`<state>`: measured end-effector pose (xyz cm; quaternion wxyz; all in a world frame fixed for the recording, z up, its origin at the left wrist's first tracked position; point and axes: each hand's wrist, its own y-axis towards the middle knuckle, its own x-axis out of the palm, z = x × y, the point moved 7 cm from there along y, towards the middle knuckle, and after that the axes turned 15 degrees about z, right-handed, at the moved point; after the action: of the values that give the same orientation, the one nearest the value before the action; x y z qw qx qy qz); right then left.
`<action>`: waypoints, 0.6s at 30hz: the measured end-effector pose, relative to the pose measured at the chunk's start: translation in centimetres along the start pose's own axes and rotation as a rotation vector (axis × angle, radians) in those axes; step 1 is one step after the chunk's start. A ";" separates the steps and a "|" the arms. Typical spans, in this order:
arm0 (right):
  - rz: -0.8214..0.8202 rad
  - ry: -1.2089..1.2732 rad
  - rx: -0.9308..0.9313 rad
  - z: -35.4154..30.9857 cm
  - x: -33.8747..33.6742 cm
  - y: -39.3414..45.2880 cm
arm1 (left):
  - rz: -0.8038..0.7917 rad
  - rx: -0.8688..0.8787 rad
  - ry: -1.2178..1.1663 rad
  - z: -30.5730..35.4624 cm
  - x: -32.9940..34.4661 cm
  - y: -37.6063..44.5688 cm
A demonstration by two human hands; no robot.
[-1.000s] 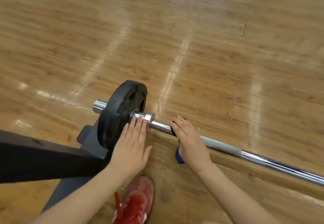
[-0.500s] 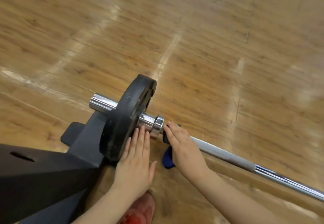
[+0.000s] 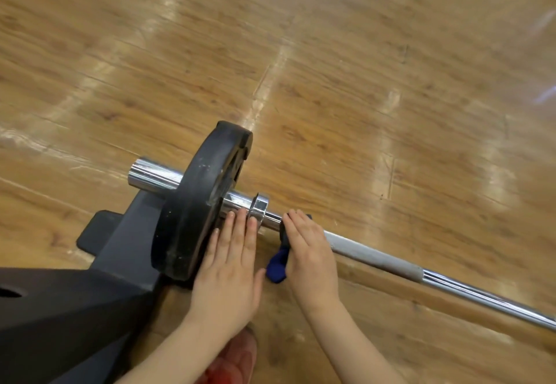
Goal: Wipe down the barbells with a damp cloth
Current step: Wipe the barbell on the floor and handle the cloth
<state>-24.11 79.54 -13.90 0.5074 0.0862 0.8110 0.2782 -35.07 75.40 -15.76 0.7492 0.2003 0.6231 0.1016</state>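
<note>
The barbell (image 3: 376,259) lies low across the wooden floor (image 3: 361,83), running from a chrome sleeve end at the left down toward the lower right edge of the view; a black weight plate (image 3: 192,203) stands upright on the sleeve, with a chrome collar (image 3: 259,207) just beside it on the shaft side.

The left hand (image 3: 230,269) is flat, its fingers straight and held together, thumb spread out to the side; the fingers (image 3: 237,233) press against the inner face of the weight plate, their tips reaching up beside the collar; it grips nothing.

The right hand (image 3: 310,254) is curled over the shaft just to the right of the collar, holding a dark blue cloth (image 3: 276,268) wrapped round the bar; the cloth shows as a dark band at the fingertips and a blue fold hangs out below the hand, between the two hands; the thumb is hidden under the bar.

A dark rack base (image 3: 90,293) sits at the lower left, the plate just in front of it; a red shoe (image 3: 237,362) shows at the bottom edge between the forearms.
</note>
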 end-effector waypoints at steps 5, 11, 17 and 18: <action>-0.014 -0.046 0.017 -3.3 1.1 0.9 | -0.020 0.003 0.012 0.1 0.2 0.1; -0.010 -0.107 0.081 -0.1 -0.9 0.0 | -0.074 -0.040 -0.015 -0.8 -1.0 0.7; -0.039 0.033 0.032 -2.1 0.6 0.8 | -0.139 -0.068 0.003 -0.5 -1.3 0.8; -0.019 0.038 0.062 -1.3 0.1 0.8 | -0.139 -0.066 0.002 -0.5 -1.5 0.9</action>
<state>-25.39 79.77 -13.15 0.4915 0.0887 0.8296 0.2495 -35.77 75.67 -14.11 0.7599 0.1318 0.6327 0.0699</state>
